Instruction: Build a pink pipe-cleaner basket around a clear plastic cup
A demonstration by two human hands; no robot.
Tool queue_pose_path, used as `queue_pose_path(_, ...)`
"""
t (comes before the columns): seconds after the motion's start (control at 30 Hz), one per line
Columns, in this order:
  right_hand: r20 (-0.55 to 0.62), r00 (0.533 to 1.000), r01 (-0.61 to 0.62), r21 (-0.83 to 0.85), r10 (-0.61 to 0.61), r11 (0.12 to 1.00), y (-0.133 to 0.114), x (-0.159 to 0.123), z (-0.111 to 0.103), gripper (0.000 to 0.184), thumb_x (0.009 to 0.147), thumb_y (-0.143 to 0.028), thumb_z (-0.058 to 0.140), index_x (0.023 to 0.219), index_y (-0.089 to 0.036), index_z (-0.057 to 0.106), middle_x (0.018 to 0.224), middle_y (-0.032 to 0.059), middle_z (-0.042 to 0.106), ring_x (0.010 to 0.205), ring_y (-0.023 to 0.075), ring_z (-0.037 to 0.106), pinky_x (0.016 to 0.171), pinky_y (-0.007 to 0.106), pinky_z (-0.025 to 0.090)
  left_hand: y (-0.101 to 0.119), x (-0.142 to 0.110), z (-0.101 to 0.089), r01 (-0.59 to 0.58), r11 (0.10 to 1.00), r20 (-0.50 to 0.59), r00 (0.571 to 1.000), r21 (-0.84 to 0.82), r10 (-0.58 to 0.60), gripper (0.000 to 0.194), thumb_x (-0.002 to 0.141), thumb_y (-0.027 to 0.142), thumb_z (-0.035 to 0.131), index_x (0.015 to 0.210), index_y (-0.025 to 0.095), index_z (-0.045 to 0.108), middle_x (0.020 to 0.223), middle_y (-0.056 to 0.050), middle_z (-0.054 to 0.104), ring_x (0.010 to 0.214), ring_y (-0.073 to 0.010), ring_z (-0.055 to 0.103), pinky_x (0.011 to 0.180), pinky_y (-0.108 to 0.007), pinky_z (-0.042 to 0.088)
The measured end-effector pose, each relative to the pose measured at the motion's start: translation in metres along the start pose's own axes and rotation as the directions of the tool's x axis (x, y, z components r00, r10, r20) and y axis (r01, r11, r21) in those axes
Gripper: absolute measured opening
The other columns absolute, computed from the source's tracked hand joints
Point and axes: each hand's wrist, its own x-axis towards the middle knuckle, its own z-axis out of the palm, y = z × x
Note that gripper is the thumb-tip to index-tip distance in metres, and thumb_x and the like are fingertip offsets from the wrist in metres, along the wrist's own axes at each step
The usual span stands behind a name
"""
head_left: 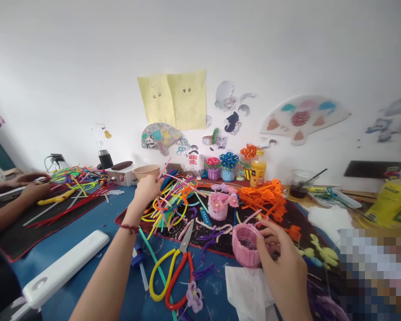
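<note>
My left hand point(147, 192) is closed at the far side of a heap of coloured pipe cleaners point(173, 203). A pink pipe cleaner point(161, 212) runs out of its fingers, above and below. My right hand point(282, 263) grips the right side of a small pink pot point(245, 245) wrapped in fuzzy pipe cleaner, thumb outside and fingers at the rim. Behind that stands a lighter pink pot point(218, 207) with flowers. Open scissors point(184, 245) with one yellow and one red handle lie between my arms, near a purple flower point(194, 296).
Orange pipe-cleaner pieces point(267, 200), a juice bottle point(258, 169) and finished flower pots point(228, 167) stand along the wall. A white tissue point(245, 292), a blue glue gun point(137, 257) and a white lamp bar point(67, 267) lie nearer. At left are another person's hands point(35, 194).
</note>
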Motion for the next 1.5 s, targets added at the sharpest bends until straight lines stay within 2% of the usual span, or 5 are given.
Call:
queue_pose_path(0.27, 0.03, 0.999, 0.017, -0.039, -0.015, 0.999, 0.006, 0.0, 0.002, 0.034, 0.085, -0.041, 0.054, 0.108, -0.019, 0.065, 0.084, 0.007, 0.066, 0.071, 0.023, 0.063, 0.068, 0.037, 0.052, 0.013, 0.014, 0.04, -0.268, 0.946, 0.029, 0.963, 0.184, 0.267, 0.035, 0.093, 0.036, 0.061, 0.123, 0.018, 0.058, 0.124, -0.009, 0.062, 0.105, -0.0225, 0.064, 0.088, -0.045, 0.055)
queue_pose_path(0.47, 0.072, 0.997, 0.014, -0.039, -0.011, 0.999, 0.008, 0.0, 0.003, 0.035, 0.085, -0.042, 0.052, 0.107, -0.019, 0.065, 0.087, 0.0082, 0.067, 0.073, 0.024, 0.064, 0.07, 0.039, 0.052, 0.046, 0.014, 0.08, -0.704, 0.703, 0.154, 0.71, 0.106, 0.687, 0.038, 0.093, 0.036, 0.061, 0.126, 0.019, 0.056, 0.132, -0.01, 0.058, 0.113, -0.0249, 0.06, 0.094, -0.049, 0.052)
queue_pose_path(0.8, 0.062, 0.997, 0.046, -0.069, -0.042, 0.997, 0.014, -0.002, 0.006, 0.029, 0.086, -0.041, 0.05, 0.1, -0.022, 0.067, 0.088, 0.0071, 0.069, 0.068, 0.0233, 0.065, 0.065, 0.036, 0.052, 0.01, 0.025, 0.062, -0.71, 0.696, 0.429, 0.6, -0.102, 0.675, 0.031, 0.094, 0.036, 0.059, 0.12, 0.019, 0.06, 0.124, -0.008, 0.062, 0.105, -0.0215, 0.064, 0.089, -0.044, 0.055)
queue_pose_path(1.17, 0.085, 0.996, 0.03, -0.07, -0.024, 0.997, 0.015, -0.001, 0.006, 0.029, 0.085, -0.042, 0.049, 0.098, -0.023, 0.067, 0.092, 0.0072, 0.07, 0.07, 0.0239, 0.066, 0.067, 0.038, 0.052, 0.014, 0.036, 0.049, -0.393, 0.889, 0.24, 0.863, -0.235, 0.445, 0.032, 0.093, 0.037, 0.06, 0.12, 0.019, 0.06, 0.124, -0.008, 0.062, 0.105, -0.0228, 0.063, 0.089, -0.044, 0.055)
queue_pose_path(1.5, 0.109, 0.994, -0.007, -0.025, 0.01, 1.0, 0.019, -0.001, 0.005, 0.031, 0.085, -0.045, 0.051, 0.096, -0.023, 0.068, 0.087, 0.0068, 0.068, 0.07, 0.0234, 0.065, 0.065, 0.037, 0.053, 0.013, 0.047, 0.06, -0.168, 0.884, 0.08, 0.971, -0.435, 0.224, 0.033, 0.093, 0.037, 0.06, 0.12, 0.019, 0.06, 0.124, -0.008, 0.062, 0.104, -0.0225, 0.064, 0.088, -0.043, 0.055)
